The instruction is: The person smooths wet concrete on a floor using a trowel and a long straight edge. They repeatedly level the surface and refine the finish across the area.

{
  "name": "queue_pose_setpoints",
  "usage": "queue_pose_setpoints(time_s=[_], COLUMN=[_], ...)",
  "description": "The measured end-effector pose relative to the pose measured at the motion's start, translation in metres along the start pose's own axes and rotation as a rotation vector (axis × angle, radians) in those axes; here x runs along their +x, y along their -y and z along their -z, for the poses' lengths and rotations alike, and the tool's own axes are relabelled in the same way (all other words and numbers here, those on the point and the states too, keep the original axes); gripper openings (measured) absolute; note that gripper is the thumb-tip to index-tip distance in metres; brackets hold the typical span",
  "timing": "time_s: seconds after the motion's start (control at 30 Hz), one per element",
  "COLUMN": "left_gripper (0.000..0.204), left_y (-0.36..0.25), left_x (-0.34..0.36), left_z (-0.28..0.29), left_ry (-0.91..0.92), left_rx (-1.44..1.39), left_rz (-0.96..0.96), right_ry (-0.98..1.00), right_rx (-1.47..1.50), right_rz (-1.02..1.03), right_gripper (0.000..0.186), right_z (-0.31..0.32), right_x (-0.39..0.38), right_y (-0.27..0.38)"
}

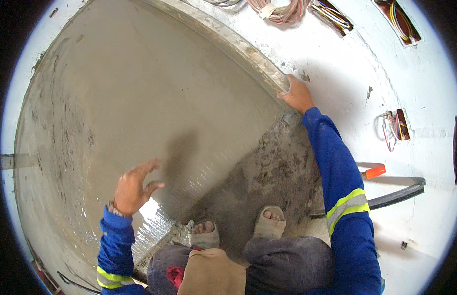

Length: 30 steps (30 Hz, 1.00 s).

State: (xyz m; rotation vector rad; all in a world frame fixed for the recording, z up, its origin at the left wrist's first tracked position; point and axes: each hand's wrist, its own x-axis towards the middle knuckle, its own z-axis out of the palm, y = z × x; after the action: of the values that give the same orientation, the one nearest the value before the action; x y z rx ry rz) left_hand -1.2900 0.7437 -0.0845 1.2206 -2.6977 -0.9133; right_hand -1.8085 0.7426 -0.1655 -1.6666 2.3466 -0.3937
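Single head-worn fisheye view, close above the near edge of the wet grey floor (125, 83), facing steeply down

Bar (233, 42) btwn screed (140, 83) & wall (346, 59), R hand (298, 94) on near end

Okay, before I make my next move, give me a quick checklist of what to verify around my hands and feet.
1. Right hand on the near end of the long board: ok, gripping it.
2. Left hand free: ok, open and holding nothing.
3. Far end of the board seated: cannot tell, it runs out of the picture.
4. Sandals off the smooth grey surface: ok, though the left one is close to its edge.
5. Wires tucked into the lower wall box: not ok, loops hang out.
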Motion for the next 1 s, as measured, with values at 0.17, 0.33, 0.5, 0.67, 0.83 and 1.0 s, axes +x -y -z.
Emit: queue_pose_setpoints(time_s=[0.17,0.33,0.5,0.67,0.83,1.0], left_gripper=[0.058,0.057,0.056,0.055,0.055,0.056], left_y=[-0.004,-0.004,-0.019,-0.047,-0.033,-0.052], left_x=[-0.047,-0.048,-0.029,-0.007,-0.036,-0.015], left_z=[-0.015,-0.028,-0.034,-0.042,-0.015,0.003], left_ry=[0.032,-0.008,-0.012,0.02,0.062,0.098], left_rx=[-0.088,-0.085,-0.093,-0.118,-0.032,-0.031], left_rz=[0.139,0.121,0.05,-0.053,0.036,0.1], right_ry=[-0.032,-0.013,0.06,0.019,-0.062,0.056], right_rx=[-0.027,-0.069,-0.114,-0.149,-0.275,-0.181], right_rz=[0.0,-0.017,-0.05,0.037,0.099,0.033], right_gripper=[0.071,0.072,0.081,0.088,0.09,0.09], right_z=[-0.012,-0.014,-0.01,-0.015,-0.025,-0.016], right_x=[0.003,0.004,0.004,-0.001,-0.005,0.0], right_y=[-0.005,-0.01,-0.003,0.002,-0.014,0.0])
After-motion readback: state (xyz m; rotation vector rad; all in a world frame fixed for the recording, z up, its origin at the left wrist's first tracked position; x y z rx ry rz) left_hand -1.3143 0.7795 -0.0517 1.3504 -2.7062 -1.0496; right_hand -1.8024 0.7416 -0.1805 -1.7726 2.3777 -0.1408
